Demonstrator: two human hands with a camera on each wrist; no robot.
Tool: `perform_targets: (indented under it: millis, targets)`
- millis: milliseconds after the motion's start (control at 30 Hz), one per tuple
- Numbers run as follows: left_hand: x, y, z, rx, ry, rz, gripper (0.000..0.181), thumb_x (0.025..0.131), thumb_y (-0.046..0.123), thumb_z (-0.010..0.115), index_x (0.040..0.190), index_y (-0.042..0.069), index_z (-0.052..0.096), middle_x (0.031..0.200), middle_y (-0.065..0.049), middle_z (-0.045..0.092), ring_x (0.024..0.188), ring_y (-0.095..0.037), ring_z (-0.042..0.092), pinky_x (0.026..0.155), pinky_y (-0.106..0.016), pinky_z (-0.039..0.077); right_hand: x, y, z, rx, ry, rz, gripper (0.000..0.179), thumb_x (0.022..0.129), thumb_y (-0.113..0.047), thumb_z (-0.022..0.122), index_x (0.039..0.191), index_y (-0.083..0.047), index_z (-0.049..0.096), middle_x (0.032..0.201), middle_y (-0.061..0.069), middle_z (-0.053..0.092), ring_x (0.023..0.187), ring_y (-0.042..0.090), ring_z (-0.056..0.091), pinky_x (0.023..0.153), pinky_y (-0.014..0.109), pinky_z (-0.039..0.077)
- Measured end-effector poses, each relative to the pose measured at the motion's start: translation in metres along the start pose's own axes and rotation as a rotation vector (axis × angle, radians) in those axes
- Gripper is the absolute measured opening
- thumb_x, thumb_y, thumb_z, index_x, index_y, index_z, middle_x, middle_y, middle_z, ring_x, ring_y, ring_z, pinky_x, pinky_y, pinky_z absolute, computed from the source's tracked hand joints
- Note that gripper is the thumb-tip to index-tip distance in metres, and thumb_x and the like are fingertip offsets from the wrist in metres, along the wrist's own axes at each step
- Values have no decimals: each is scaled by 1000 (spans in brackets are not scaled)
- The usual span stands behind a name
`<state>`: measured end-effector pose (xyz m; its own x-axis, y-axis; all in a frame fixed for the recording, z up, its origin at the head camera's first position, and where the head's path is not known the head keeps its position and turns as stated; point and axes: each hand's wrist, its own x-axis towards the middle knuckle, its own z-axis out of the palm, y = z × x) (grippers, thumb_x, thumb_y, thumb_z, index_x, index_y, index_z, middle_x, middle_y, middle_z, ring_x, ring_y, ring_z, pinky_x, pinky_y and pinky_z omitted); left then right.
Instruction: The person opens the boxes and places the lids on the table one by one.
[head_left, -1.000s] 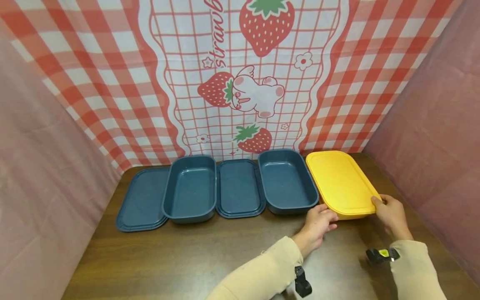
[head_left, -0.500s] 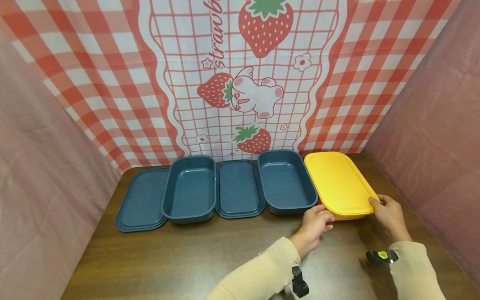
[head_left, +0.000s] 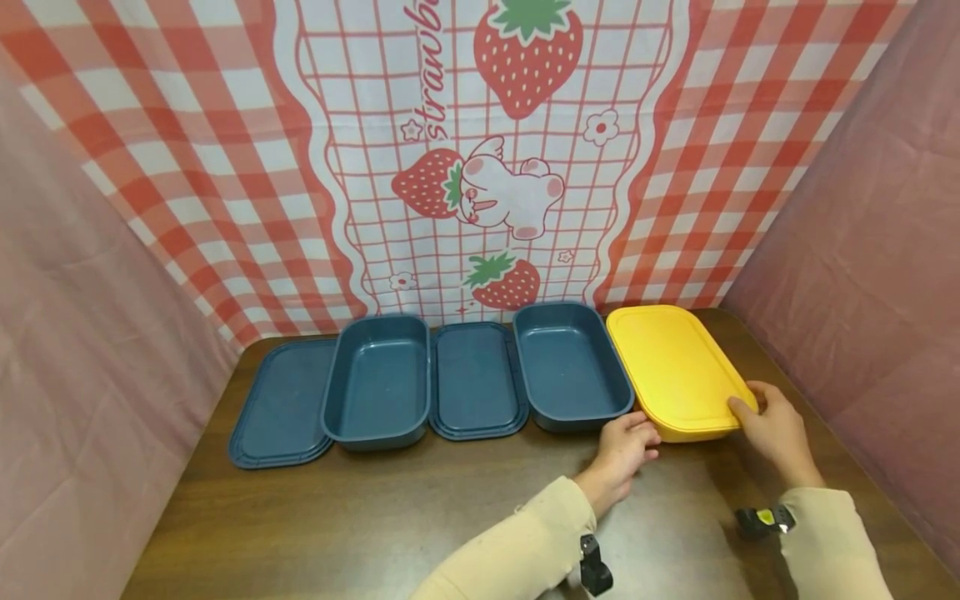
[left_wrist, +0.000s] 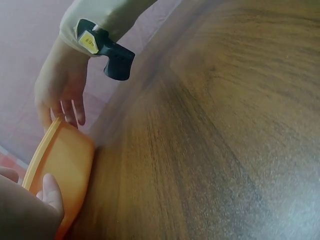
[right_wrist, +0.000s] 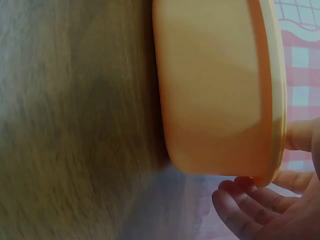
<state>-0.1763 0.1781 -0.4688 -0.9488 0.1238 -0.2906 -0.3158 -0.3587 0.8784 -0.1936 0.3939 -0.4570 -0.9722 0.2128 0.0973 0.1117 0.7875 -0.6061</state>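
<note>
A lidded yellow container (head_left: 677,371) sits at the right end of a row on the brown worktop (head_left: 390,517), just beside a blue tray (head_left: 572,367). The right hand (head_left: 776,432) grips its near right corner, thumb on the lid and fingers curled under the rim (the right wrist view shows this plainly), while the left hand (head_left: 626,448) rests against its near left corner, fingers curled at the wall. Further left lie a blue lid (head_left: 476,381), another blue tray (head_left: 378,382) and a second blue lid (head_left: 281,402).

Left hand (head_left: 626,442): reaching forward, fingers curled in a grip.
Right hand (head_left: 772,425): thumb on top, fingers curled under.
Arms: both stretched forward, sleeves down to the wrists.
</note>
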Motion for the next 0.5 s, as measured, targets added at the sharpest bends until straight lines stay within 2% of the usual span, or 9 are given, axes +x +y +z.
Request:
perform_targets:
  millis: [200,300,367,500]
  targets:
    - [1,-2,0,-4,12,13,37,82,-12,57,119,-10,61,110,-19,70,92,-21,67,83,-41,57,-5,-5,-1,-83,32,-127,57,96,-33,57,125,16,50,120,42,48,107,53,46,87,64,37]
    - [-1,-2,-2,56,9,53,36,83,-10,58,119,-10,61,109,-18,70,97,-22,67,85,-40,57,-8,-9,0,-117,23,-181,58,94,-37,61,121,14,54,123,42,45,112,56,40,89,67,34]
    - [-2,-2,-3,144,13,84,36,84,-7,61,119,-8,63,110,-15,70,100,-23,66,87,-37,56,-9,-13,1,-142,33,-218,55,93,-37,63,118,12,57,125,41,44,113,58,38,89,68,33]
    - [-5,1,-6,453,39,155,37,84,5,68,121,1,66,113,-8,69,104,-18,64,90,-27,53,-14,-20,3,-166,78,-292,44,90,-29,68,110,10,62,120,37,50,109,56,42,90,67,33]
